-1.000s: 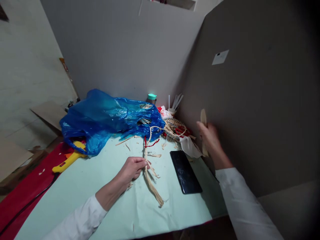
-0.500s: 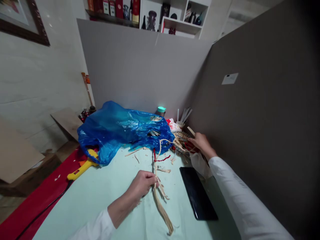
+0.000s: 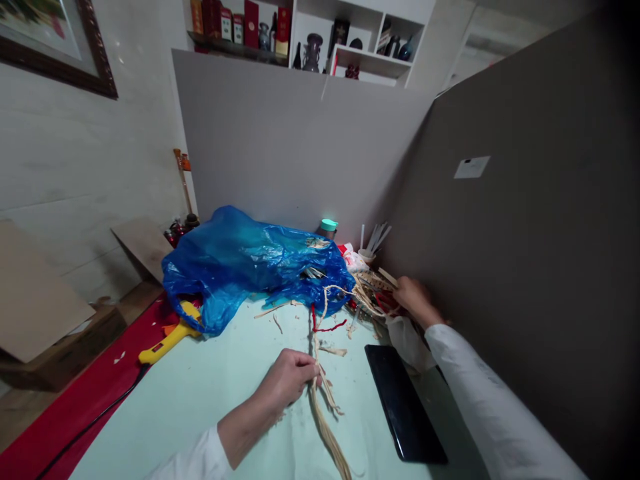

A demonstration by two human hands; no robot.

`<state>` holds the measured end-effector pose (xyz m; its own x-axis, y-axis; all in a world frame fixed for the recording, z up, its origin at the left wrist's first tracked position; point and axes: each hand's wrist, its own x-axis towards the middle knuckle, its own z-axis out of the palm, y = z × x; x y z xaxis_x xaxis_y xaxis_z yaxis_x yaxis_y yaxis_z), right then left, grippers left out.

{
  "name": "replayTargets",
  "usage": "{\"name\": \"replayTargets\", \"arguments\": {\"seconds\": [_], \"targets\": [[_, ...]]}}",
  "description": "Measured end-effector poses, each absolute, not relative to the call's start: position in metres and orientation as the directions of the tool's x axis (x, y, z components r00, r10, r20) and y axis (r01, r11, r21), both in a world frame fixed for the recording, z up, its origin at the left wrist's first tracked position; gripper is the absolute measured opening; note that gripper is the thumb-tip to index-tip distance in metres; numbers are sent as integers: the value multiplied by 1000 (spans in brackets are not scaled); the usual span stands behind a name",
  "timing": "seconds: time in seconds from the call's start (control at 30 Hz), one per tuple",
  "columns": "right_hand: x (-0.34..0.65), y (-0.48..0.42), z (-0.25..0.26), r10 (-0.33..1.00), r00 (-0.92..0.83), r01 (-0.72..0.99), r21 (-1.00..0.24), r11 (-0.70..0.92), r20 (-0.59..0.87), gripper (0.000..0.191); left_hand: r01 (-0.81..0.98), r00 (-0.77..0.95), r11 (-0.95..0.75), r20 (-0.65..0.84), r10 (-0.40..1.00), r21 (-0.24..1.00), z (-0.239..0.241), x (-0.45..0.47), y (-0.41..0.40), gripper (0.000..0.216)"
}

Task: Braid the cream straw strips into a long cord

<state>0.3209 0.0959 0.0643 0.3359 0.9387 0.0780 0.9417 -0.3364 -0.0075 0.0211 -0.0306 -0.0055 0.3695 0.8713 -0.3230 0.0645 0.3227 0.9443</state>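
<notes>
My left hand [image 3: 293,377] pinches a length of pale straw-like fibre [image 3: 330,440] near the table's middle. Below the fingers its loose strands fan toward me; above them it runs up as a thin twisted cord [image 3: 326,303] that curves right to the pile. A red fuzzy strand [image 3: 333,327] is tied on above the pinch. Over at the right, my right hand [image 3: 417,301] reaches into a heap of dry fibres and scraps [image 3: 373,287], beside a flat pale strip [image 3: 387,277]. Its fingertips are hidden there, so their grip is unclear.
A crumpled blue plastic bag [image 3: 250,260] covers the back left. A yellow glue gun [image 3: 167,345] with a black cable lies at left. A black tablet [image 3: 405,403] lies right of the fibre. White sticks stand in a cup [image 3: 367,255]; grey panels [image 3: 300,140] enclose the back and right.
The whole view has shifted slightly, so things appear lower and farther right. My left hand keeps its pinch on the fibre; my right hand stays at the heap, its fingers deeper among the scraps.
</notes>
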Motion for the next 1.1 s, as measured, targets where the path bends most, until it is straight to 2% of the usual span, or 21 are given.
{"name": "replayTargets", "arguments": {"seconds": [0.07, 0.2, 0.27, 0.33, 0.43, 0.5, 0.67, 0.83, 0.97, 1.1], "targets": [[322, 94, 78, 920, 353, 935, -94, -342, 170, 18, 71, 371, 314, -318, 872, 947, -6, 21, -30, 23], [323, 93, 112, 841, 366, 923, -270, -273, 399, 33, 105, 350, 296, -314, 883, 950, -7, 21, -30, 24], [324, 94, 131, 787, 336, 919, -364, -153, 518, 38, 115, 342, 293, -315, 885, 949, -6, 21, -30, 23], [323, 98, 150, 680, 294, 896, -441, 49, 671, 36, 124, 336, 292, -317, 887, 948, -5, 21, -30, 21], [316, 105, 178, 539, 235, 885, -407, 225, 809, 21, 138, 319, 284, -314, 894, 949, -7, 22, -30, 21], [302, 113, 193, 506, 165, 891, -349, 292, 846, 16, 144, 305, 265, -298, 905, 953, -11, 22, -29, 21], [238, 148, 215, 540, -20, 841, -278, 464, 841, 24, 167, 287, 190, -232, 930, 967, -29, 25, -26, 22], [164, 193, 206, 637, -171, 770, -302, 563, 752, 27, 257, 272, 140, -211, 939, 956, -40, 24, -24, 22], [132, 213, 180, 775, -233, 754, -395, 525, 587, 31, 312, 273, 138, -228, 935, 940, -35, 23, -24, 21], [130, 210, 163, 860, -75, 750, -540, 382, 505, 23, 300, 266, 137, -221, 938, 944, -28, 24, -25, 21]]}}
